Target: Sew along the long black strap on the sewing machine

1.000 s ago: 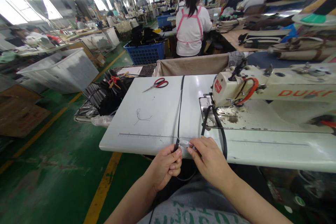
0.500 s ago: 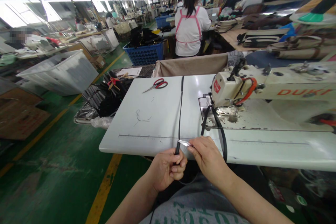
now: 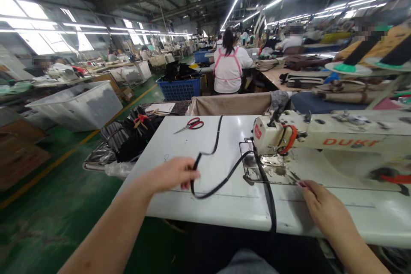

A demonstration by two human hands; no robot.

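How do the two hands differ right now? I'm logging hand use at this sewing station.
The left hand is lifted over the white table and grips the black strap; the right hand rests low on the table, near the sewing machine, holding no strap. The left reaches out to the side; the right stays nearer the body. Both are bare.

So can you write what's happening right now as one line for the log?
left hand: holds black strap above sewing table | right hand: on table by sewing machine | scissors: far side
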